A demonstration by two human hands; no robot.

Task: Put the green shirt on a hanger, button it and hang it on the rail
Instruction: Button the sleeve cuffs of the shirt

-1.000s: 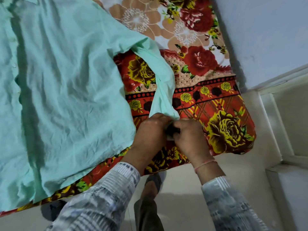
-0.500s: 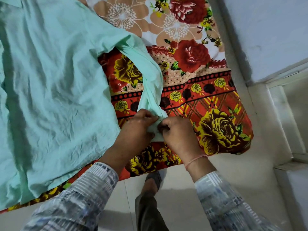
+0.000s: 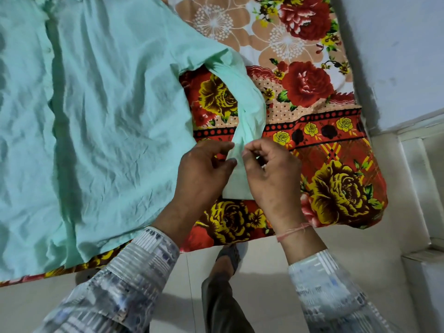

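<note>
The mint green shirt (image 3: 101, 111) lies spread flat on a flowered bed cover, its button placket running down the left part of the view. Its right sleeve (image 3: 249, 109) twists down toward me, ending in a paler cuff (image 3: 236, 183). My left hand (image 3: 204, 171) pinches the left edge of that cuff between thumb and fingers. My right hand (image 3: 271, 174) pinches the cuff's right edge, fingers curled. Both hands meet over the cuff. No hanger or rail is in view.
The bed cover (image 3: 336, 183) is red with yellow and red roses and ends at a near edge over a pale tiled floor (image 3: 276, 272). A white wall (image 3: 396, 56) and a ledge (image 3: 420, 164) stand at the right. My foot (image 3: 228, 258) is below the bed edge.
My hands have lifted and spread a little, so the cuff between them now shows. The view has shifted, showing more of the shirt's placket.
</note>
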